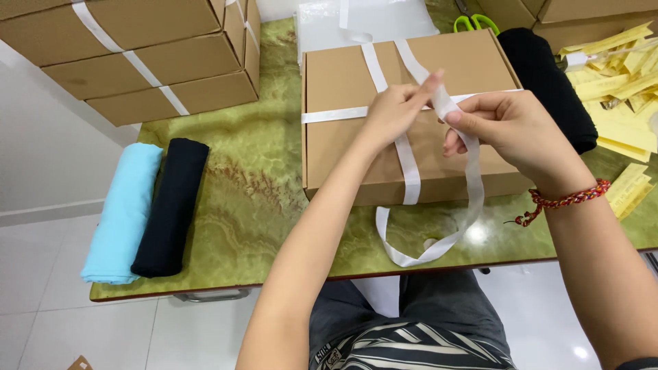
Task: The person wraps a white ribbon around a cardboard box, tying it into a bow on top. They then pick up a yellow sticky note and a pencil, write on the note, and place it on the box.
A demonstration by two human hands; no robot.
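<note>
— What can't you make out here?

— The stacked cardboard boxes at the upper left run off the frame, and so does the pile of yellow paper slips on the right. Only the green handles of the scissors show; the blades are cut off at the top edge. The clear plastic bag behind the box is half hidden by it.

— And the hands?

— Both are above the flat kraft cardboard box, which lies on the green marbled tabletop. The left hand pinches the white ribbon between thumb and fingers, index stretched out. The right hand, with a red braided bracelet at the wrist, grips the same ribbon just beside it. The knot itself is covered by the fingers, so I cannot tell how far it is tied.

— Where does the ribbon go?

— It crosses the lid lengthwise and sideways, then hangs in a loose loop over the table's near edge.

— Anything else around?

— A folded light-blue cloth and a folded black cloth lie side by side, touching, at the left. Another black cloth roll sits against the box's right side — soft and matte.
</note>
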